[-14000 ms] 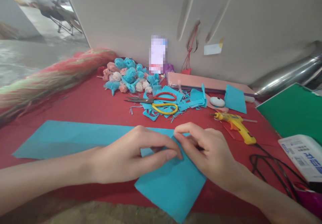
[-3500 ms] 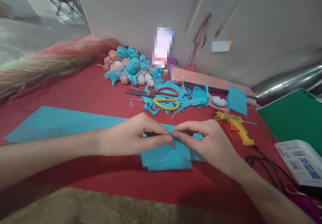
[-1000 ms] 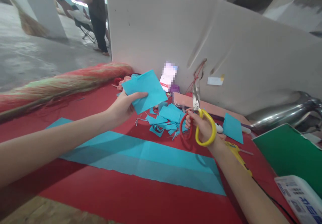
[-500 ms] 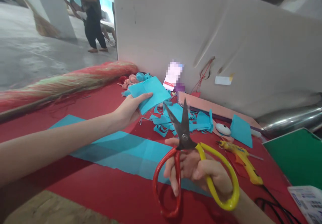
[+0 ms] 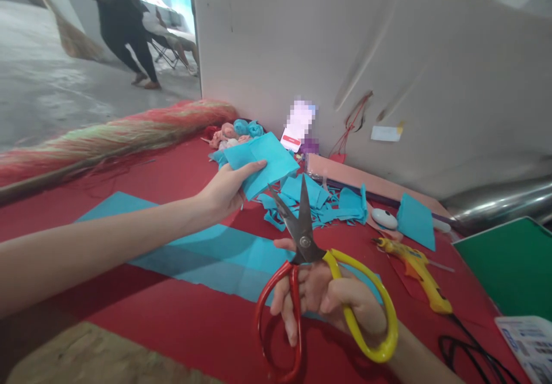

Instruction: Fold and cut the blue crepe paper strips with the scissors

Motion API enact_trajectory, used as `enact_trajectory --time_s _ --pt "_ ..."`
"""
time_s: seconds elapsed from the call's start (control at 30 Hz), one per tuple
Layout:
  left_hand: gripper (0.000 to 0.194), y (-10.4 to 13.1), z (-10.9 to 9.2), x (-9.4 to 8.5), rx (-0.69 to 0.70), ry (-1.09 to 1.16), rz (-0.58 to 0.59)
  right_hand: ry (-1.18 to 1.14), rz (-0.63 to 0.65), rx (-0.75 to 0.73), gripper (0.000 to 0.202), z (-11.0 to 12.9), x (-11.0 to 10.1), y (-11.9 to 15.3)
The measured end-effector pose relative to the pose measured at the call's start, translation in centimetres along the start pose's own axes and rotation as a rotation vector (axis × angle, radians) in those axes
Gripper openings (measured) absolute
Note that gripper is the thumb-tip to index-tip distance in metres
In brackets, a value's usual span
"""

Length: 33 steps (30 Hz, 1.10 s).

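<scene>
My left hand pinches a folded piece of blue paper between thumb and fingers, raised over the red table. In my right hand are scissors with one red and one yellow handle; their blades are spread and point up toward the paper's lower edge, not visibly touching it. Beneath both arms lies a long blue sheet flat on the table. Blue paper scraps are heaped just behind the scissor blades.
A yellow glue gun with a black cable, a white mouse-like object and a green board are at the right. Yarn balls and a lit phone stand behind. A person is at the far left.
The scissors and my right hand have moved slightly left, bringing the blades nearer the paper. My left hand has shifted slightly right. The person in the background has moved left.
</scene>
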State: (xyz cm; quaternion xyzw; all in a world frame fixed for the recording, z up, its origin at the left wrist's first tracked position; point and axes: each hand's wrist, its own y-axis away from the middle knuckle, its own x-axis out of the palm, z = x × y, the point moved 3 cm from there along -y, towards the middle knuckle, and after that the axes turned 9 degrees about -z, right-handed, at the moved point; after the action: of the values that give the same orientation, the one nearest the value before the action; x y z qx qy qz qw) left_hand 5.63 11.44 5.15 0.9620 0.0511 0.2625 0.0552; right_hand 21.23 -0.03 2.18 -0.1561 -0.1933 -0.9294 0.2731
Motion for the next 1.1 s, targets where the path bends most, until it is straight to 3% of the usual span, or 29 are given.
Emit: enact_trajectory --time_s 0.33,0.53,1.1 --pt "0.017 -0.1 0.3 -0.1 0.009 -0.015 0.021 -0.005 -0.006 -0.035 0.083 -0.3 -0.2 -0.1" --pt "0.027 -0.3 0.5 -0.3 0.024 -0.024 0.034 0.045 -0.044 -0.081 0.075 0.4 -0.1 0.2" --pt "0.022 -0.2 0.5 -0.2 -0.020 -0.039 0.156 0.010 -0.059 -0.149 0.065 0.5 -0.2 0.4"
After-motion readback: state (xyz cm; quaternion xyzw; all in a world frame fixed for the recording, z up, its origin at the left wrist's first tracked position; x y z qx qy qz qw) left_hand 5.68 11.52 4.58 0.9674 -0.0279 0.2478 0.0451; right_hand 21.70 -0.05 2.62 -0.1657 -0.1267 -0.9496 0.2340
